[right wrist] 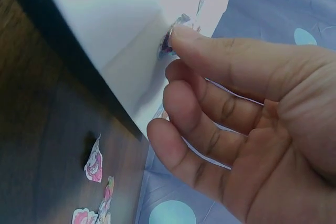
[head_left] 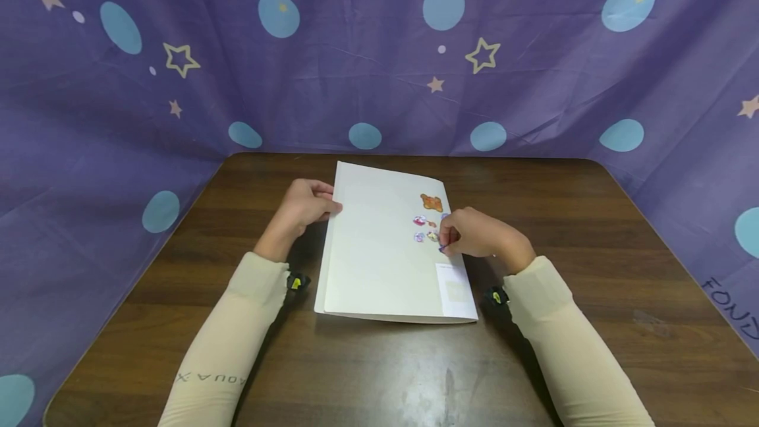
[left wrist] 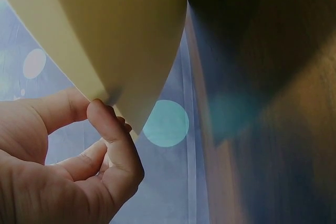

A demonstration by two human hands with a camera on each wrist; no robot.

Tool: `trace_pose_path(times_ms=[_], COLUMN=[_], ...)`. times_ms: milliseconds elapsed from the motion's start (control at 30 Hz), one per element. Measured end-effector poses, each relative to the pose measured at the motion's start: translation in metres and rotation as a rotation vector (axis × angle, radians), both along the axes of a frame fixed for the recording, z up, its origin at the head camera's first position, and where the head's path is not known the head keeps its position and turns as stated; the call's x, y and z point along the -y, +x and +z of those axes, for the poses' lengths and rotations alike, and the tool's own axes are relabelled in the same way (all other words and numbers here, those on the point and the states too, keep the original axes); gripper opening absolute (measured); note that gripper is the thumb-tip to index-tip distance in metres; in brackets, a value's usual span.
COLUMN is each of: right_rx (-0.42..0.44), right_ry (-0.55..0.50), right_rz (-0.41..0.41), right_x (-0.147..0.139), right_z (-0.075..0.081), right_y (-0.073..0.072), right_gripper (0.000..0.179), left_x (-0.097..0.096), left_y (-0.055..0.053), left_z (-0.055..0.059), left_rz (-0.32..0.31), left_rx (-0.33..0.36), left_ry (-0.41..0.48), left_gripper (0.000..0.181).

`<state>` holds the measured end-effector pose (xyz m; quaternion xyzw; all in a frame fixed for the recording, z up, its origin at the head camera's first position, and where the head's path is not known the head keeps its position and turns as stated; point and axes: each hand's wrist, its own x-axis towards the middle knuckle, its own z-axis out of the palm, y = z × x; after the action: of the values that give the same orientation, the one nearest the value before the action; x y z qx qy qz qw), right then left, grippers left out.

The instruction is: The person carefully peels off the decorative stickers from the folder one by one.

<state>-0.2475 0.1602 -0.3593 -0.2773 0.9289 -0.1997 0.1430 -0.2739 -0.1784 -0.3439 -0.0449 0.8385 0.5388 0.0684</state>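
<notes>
A white paper folder [head_left: 379,262] lies at a slight slant on the table, its near edge bowed a little. My left hand [head_left: 301,208] pinches its left edge between thumb and fingers, also seen close up in the left wrist view. At the folder's right side, my right hand [head_left: 481,236] pinches a small shiny sticker [right wrist: 165,44] against the cover, with the thumb on top. Beside those fingers are a brown bear sticker [head_left: 431,203] and several small colourful stickers [head_left: 420,221]. A pale printed rectangle [head_left: 455,290] sits near the lower right corner.
Pink cut-out stickers [right wrist: 94,163] lie on the table beside the folder in the right wrist view. The brown wooden table [head_left: 379,374] reaches back to a purple curtain [head_left: 332,84] with stars and blue dots.
</notes>
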Motion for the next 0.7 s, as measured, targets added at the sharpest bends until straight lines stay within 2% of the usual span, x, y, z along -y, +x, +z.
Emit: trace_pose_path(times_ms=[400, 700], right_rx=[-0.035, -0.036], right_ry=[-0.018, -0.068], right_rz=[0.033, -0.009], right_x=[-0.002, -0.016], right_z=[0.003, 0.008], right_y=[0.002, 0.0], right_gripper=[0.014, 0.011], left_x=[0.001, 0.001], left_y=[-0.001, -0.001], left_z=[0.0, 0.0], left_rz=[-0.005, -0.004], left_rx=[-0.004, 0.001], left_ry=[0.0, -0.008], left_gripper=[0.041, 0.042])
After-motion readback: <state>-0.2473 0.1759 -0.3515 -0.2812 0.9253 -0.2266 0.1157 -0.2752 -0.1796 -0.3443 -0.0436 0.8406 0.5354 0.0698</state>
